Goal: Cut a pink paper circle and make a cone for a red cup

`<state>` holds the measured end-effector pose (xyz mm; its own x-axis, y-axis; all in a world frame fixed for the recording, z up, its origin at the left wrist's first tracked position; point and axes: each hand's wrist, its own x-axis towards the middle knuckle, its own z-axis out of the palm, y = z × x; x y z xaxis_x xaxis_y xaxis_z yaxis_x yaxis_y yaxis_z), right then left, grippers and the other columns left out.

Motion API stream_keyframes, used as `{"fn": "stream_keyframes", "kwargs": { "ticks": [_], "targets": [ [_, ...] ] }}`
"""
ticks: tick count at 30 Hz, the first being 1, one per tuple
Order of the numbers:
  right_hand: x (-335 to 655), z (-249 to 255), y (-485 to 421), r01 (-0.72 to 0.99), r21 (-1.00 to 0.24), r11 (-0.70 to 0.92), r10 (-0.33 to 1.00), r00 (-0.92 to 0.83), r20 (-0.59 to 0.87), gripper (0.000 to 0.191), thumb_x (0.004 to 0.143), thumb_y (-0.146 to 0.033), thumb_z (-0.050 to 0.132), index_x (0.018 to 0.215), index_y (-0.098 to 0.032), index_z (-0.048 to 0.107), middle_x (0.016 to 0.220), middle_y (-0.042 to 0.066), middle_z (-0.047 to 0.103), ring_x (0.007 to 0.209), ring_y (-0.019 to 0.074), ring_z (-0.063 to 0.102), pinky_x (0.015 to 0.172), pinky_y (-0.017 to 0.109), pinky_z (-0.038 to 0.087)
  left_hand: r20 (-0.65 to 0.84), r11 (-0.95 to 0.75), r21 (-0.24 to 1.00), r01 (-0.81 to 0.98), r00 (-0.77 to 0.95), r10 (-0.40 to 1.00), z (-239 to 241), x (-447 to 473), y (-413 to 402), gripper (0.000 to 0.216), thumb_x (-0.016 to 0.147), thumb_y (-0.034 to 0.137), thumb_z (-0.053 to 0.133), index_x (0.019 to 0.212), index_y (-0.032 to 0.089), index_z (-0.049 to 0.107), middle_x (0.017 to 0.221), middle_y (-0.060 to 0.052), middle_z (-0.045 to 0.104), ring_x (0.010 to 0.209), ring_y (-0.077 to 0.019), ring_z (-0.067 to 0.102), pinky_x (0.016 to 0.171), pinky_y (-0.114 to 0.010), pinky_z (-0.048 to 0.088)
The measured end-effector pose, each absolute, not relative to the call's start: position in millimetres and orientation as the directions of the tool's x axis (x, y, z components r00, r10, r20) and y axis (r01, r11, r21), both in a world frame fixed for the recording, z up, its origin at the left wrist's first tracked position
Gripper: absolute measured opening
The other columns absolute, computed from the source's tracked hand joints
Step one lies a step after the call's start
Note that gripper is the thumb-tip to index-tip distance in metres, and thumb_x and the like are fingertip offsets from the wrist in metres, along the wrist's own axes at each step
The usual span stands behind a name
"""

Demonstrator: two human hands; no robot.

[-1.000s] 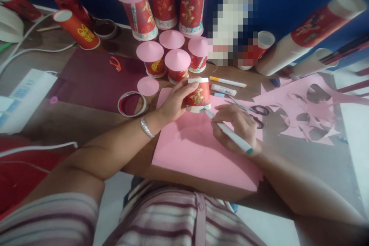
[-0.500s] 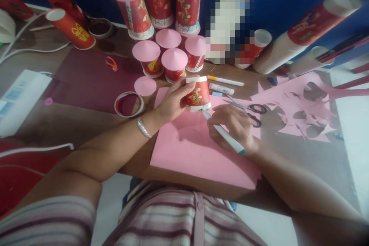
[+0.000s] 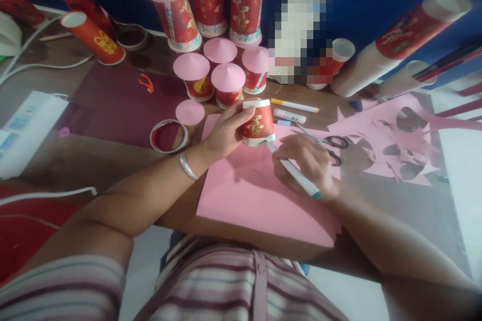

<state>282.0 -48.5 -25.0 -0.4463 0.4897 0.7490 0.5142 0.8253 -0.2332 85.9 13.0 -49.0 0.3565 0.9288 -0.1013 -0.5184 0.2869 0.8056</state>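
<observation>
My left hand is wrapped round a red paper cup with a gold pattern and white bands at both ends. In my right hand is a white marker pen with a green end, its tip at the cup's lower white band. Beneath both hands lies a sheet of pink paper with a faint curved line on it. Just beyond my right hand rest scissors with dark handles, a glue stick and a yellow-and-white marker.
Several red cups with pink cone tops stand at the back. A roll of tape and a pink paper disc lie left of the cup. Cut pink scraps cover the right side, near a tall cardboard tube.
My right hand and the marker have shifted very slightly right along the cup's lower band. My left hand and the cup stay in nearly the same place.
</observation>
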Motion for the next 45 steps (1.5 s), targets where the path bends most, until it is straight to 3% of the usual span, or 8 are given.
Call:
{"fn": "stream_keyframes", "kwargs": {
  "ticks": [14,26,45],
  "targets": [
    [282.8,-22.6,-48.5,0.54,-0.239,0.807,0.513,-0.438,0.739,0.024,0.083,-0.002,0.063,0.089,-0.024,0.057,0.068,-0.002,0.065,0.062,0.018,0.069,0.061,0.033,0.059,-0.066,0.244,0.812,-0.53,0.331,0.941,-53.1,85.8,15.2,0.031,0.083,0.042,0.086,0.097,0.018,0.073,0.1,-0.004,0.069,0.095,-0.0169,0.065,0.085,-0.03,0.051],
    [279.7,-21.6,-51.8,0.516,-0.285,0.808,0.537,-0.446,0.717,0.026,0.083,0.0,0.062,0.09,-0.025,0.056,0.067,-0.003,0.063,0.063,0.0175,0.067,0.064,0.033,0.06,-0.033,0.205,0.83,-0.519,0.32,0.947,-52.4,87.2,12.8,0.036,0.086,0.04,0.084,0.115,0.021,0.075,0.11,-0.004,0.071,0.104,-0.0184,0.066,0.092,-0.032,0.053],
    [280.1,-17.0,-53.5,0.488,-0.271,0.83,0.509,-0.463,0.726,0.028,0.081,0.001,0.063,0.092,-0.024,0.056,0.069,-0.003,0.065,0.065,0.0187,0.07,0.066,0.034,0.062,-0.05,0.211,0.842,-0.497,0.317,0.947,-53.1,88.6,12.1,0.037,0.085,0.044,0.085,0.111,0.021,0.074,0.109,-0.004,0.071,0.107,-0.0204,0.067,0.097,-0.035,0.052]
  ]
}}
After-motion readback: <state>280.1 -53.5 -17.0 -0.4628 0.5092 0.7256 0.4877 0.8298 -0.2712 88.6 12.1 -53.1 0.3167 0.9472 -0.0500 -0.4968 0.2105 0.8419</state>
